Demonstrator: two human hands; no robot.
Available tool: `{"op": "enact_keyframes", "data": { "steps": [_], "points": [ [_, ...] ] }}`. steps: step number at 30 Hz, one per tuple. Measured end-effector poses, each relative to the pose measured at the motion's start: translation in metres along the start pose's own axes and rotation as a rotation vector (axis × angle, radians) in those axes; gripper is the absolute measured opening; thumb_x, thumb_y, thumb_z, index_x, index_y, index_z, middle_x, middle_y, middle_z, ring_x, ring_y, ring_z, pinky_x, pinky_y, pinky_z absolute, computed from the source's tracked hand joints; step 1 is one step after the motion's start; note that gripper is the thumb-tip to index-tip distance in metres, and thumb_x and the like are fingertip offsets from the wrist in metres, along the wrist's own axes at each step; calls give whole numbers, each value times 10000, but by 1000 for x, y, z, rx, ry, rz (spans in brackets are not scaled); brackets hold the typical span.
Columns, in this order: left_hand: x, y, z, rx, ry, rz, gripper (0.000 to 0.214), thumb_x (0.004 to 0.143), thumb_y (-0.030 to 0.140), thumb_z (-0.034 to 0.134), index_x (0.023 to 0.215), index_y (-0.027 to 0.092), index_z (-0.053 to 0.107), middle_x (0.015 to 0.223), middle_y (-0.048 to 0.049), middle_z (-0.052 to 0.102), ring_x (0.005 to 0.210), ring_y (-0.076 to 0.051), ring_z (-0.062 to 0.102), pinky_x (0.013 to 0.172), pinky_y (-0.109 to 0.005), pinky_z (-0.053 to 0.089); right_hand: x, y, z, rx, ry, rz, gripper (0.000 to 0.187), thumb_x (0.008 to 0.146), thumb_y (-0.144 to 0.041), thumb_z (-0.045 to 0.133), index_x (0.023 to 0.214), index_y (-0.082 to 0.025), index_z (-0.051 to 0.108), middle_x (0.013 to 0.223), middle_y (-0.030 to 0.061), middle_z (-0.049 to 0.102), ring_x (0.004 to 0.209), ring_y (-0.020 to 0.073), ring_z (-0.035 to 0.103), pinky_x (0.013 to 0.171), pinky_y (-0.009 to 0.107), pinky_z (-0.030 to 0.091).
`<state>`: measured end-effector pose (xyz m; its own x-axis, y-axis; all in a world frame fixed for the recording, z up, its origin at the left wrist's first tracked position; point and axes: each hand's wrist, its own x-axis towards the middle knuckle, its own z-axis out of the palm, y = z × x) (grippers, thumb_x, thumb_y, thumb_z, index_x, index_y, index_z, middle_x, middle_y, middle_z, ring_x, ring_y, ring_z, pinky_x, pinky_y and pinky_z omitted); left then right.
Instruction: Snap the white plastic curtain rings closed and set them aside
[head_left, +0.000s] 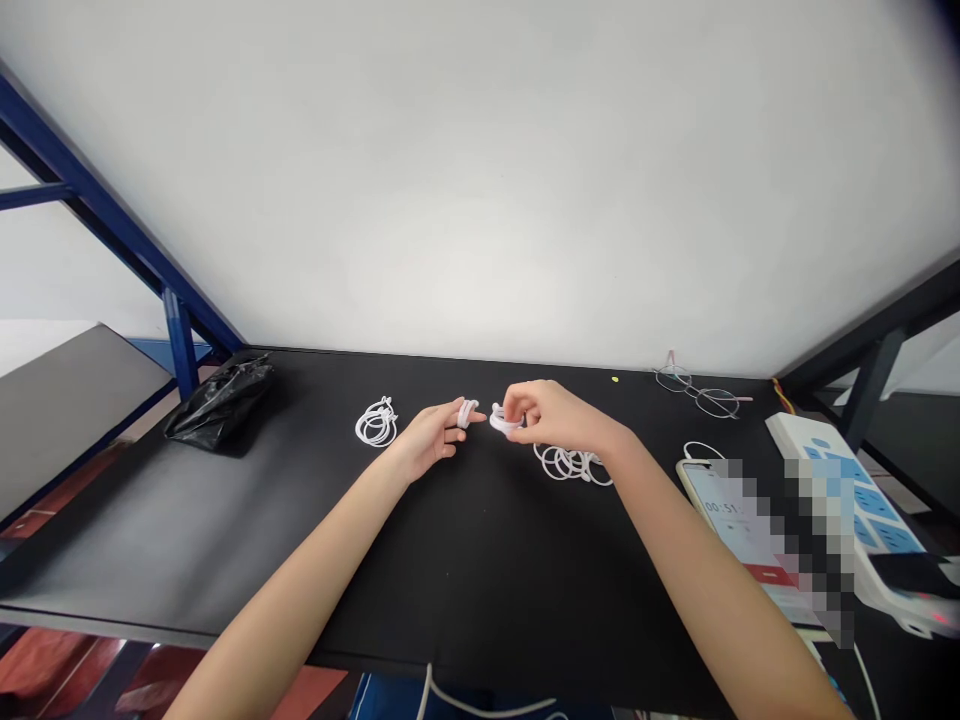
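Over the middle of the black table (225,540), my left hand (433,436) has a white cable (480,414) looped round its extended fingers. My right hand (546,412) pinches the same white cable just to the right of those fingers. A neat white cable coil (376,423) lies on the table to the left of my left hand. A looser bunch of white cable loops (571,464) lies behind my right wrist.
A black plastic bag (222,402) sits at the table's back left. Glasses (699,392) lie at the back right by the wall. A phone (739,520) and a white power strip (847,500) are at the right edge. A blue metal frame (180,340) stands at left.
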<state>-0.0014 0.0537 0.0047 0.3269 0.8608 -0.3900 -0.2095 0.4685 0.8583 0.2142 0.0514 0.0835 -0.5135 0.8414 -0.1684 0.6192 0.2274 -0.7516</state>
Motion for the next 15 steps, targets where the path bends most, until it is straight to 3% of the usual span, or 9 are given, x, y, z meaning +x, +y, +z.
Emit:
{"op": "enact_keyframes", "data": {
  "steps": [4,10,15],
  "points": [
    [-11,5,1,-161,-85,-88,301,900,404,580,1048,164,685,1222,-107,665,595,-47,583,399,-133,332,2,1,-1,172,128,13,169,720,-239,699,819,-173,579,881,37,676,554,82,565,538,225,440],
    [-20,4,11,-310,-190,-130,405,944,465,482,1062,135,684,1101,-117,689,640,-75,632,372,-127,336,12,8,13,248,84,-80,238,731,-333,737,849,-179,599,845,25,690,563,85,570,555,231,460],
    [-21,2,13,-390,-209,-140,375,942,433,502,1111,145,672,1057,-96,691,665,-76,655,368,-114,350,11,5,11,282,61,-23,268,738,-372,744,857,-163,624,827,55,721,577,124,642,567,248,499]
  ]
}}
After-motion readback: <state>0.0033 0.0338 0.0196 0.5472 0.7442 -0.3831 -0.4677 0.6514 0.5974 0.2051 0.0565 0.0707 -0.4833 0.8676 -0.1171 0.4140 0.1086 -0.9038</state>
